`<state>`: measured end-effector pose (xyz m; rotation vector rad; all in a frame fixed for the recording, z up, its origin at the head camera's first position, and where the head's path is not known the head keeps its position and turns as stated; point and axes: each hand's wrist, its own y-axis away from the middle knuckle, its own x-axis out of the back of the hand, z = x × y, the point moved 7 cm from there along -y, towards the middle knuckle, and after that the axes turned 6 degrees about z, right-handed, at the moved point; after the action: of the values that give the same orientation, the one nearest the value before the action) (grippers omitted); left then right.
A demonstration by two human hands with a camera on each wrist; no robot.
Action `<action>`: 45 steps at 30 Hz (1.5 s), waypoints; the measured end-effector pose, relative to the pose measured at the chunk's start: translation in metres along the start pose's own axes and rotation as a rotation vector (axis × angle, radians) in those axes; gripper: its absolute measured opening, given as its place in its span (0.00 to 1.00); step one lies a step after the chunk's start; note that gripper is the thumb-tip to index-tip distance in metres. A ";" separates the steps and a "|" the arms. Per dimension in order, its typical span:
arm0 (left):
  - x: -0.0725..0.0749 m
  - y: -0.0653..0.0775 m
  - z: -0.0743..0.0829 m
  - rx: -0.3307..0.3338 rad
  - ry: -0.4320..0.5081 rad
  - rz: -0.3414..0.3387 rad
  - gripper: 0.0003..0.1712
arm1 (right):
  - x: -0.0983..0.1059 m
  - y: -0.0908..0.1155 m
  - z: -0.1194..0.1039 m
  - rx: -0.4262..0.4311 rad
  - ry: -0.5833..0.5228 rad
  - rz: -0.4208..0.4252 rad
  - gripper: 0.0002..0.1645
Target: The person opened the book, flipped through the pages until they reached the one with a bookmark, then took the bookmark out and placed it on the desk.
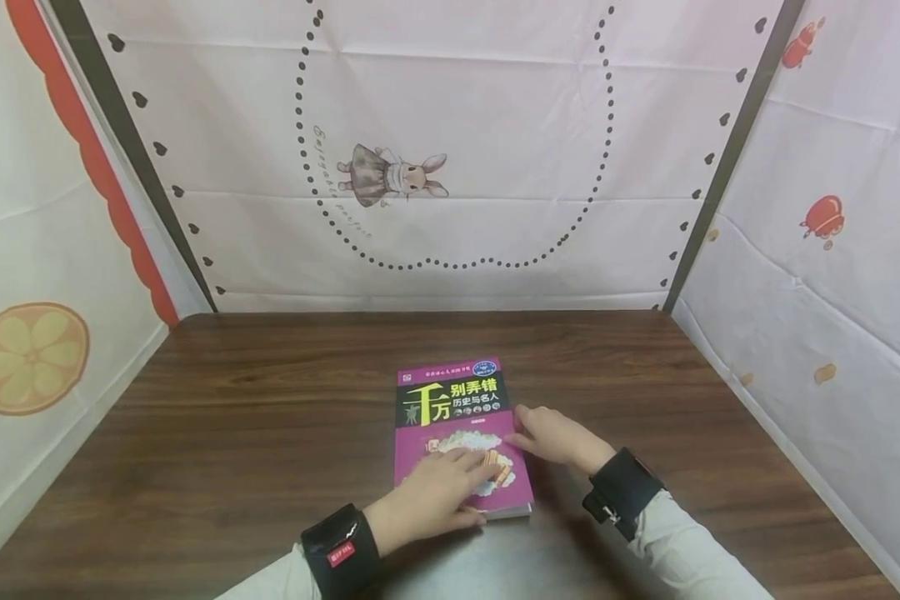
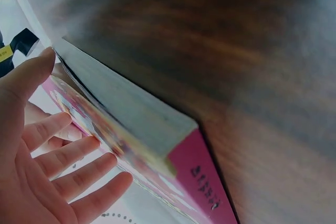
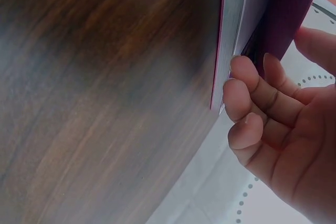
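A thick book (image 1: pixel 457 417) with a purple and black cover and yellow and white title characters lies face up on the table. My left hand (image 1: pixel 431 493) is over the lower part of its cover, fingers extended, with the thumb by the bottom edge. In the left wrist view, the book's page block (image 2: pixel 131 98) and pink spine show beside the spread fingers. At the book's right edge is my right hand (image 1: pixel 558 436). Seen from the right wrist, its fingers (image 3: pixel 244 98) curl at a gap between the pages and the slightly raised cover (image 3: pixel 291 14), with the thumb against the cover.
The dark wood-grain table (image 1: pixel 270 417) extends around the book. White printed cloth walls (image 1: pixel 457 233) enclose it at the back and on both sides. Each wrist wears a black band (image 1: pixel 341 550).
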<state>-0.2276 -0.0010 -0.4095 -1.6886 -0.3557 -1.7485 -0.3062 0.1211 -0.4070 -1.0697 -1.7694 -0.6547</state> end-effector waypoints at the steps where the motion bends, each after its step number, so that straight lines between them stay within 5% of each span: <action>1: 0.001 0.000 0.000 -0.001 -0.005 0.008 0.36 | 0.000 0.000 0.000 0.001 -0.008 0.001 0.19; 17: 0.007 0.008 0.004 0.011 -0.083 0.084 0.27 | 0.004 -0.001 0.002 -0.121 -0.177 -0.037 0.11; 28: 0.014 0.013 0.008 -0.056 -0.063 0.181 0.16 | 0.001 0.008 0.004 0.001 -0.263 -0.093 0.17; 32: 0.017 0.017 0.009 -0.066 -0.057 0.188 0.28 | 0.002 0.015 0.001 0.072 -0.206 -0.060 0.15; 36: 0.022 0.020 0.011 -0.085 -0.050 0.218 0.45 | 0.001 0.025 -0.017 0.244 -0.043 0.002 0.14; 40: 0.031 0.022 0.012 -0.131 -0.057 0.304 0.46 | -0.009 0.034 -0.034 0.360 0.102 -0.003 0.16; 45: 0.042 0.023 0.010 -0.158 -0.098 0.330 0.41 | -0.018 0.040 -0.039 0.333 0.141 -0.080 0.16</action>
<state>-0.2033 -0.0230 -0.3741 -1.8299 0.0217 -1.4861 -0.2503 0.1021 -0.4081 -0.7129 -1.7305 -0.4501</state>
